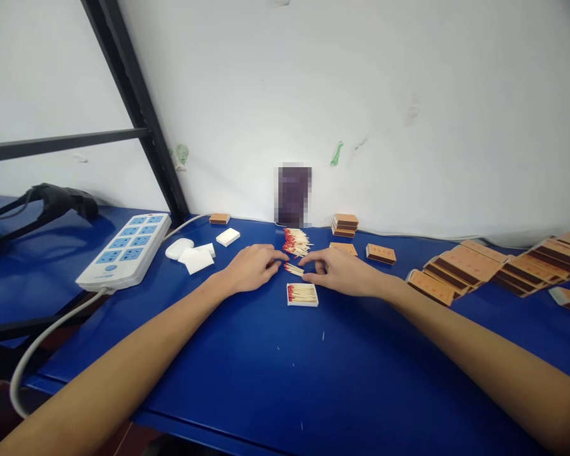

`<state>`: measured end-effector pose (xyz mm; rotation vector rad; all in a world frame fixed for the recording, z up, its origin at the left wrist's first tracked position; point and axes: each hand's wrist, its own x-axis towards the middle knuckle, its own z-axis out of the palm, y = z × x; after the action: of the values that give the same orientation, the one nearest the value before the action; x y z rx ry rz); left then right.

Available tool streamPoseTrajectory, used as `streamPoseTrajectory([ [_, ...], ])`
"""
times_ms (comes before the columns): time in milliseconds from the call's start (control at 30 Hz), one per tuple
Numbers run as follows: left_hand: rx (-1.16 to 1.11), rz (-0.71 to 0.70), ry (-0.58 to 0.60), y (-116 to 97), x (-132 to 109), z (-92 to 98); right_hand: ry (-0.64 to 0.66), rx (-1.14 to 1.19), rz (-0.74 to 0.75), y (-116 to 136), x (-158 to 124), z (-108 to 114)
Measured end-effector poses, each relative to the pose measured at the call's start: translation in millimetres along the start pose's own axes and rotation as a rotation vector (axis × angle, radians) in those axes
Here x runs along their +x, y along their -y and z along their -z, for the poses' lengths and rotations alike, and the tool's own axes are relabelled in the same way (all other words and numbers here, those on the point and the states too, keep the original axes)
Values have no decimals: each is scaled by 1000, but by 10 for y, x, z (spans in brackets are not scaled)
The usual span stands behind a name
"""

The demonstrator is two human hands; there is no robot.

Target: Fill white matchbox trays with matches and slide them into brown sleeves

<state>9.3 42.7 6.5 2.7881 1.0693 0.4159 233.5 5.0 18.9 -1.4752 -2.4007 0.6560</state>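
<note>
On the blue table [266,367] my left hand [251,267] and my right hand [339,271] meet over a small bundle of matches [294,270], pinching it from both sides. Just in front of them lies an open white matchbox tray [303,294] filled with red-tipped matches. Behind the hands a loose pile of matches [295,242] is spread toward the wall.
Rows of brown matchboxes [494,266] lie at the right, with a few more [346,225] near the wall. White trays [198,258] and a white power strip [123,250] sit at the left. A black frame [133,101] rises at the back left.
</note>
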Motion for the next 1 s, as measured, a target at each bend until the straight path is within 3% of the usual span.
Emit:
streamPoseTrajectory([
  [433, -43, 4, -24, -47, 5, -23, -123, -19, 70, 24, 92, -71],
  [767, 190, -110, 36, -182, 15, 57, -64, -11, -1, 98, 82, -29],
  [1000, 142, -100, 85, -203, 28, 38, -22, 2, -44, 148, 64, 11],
])
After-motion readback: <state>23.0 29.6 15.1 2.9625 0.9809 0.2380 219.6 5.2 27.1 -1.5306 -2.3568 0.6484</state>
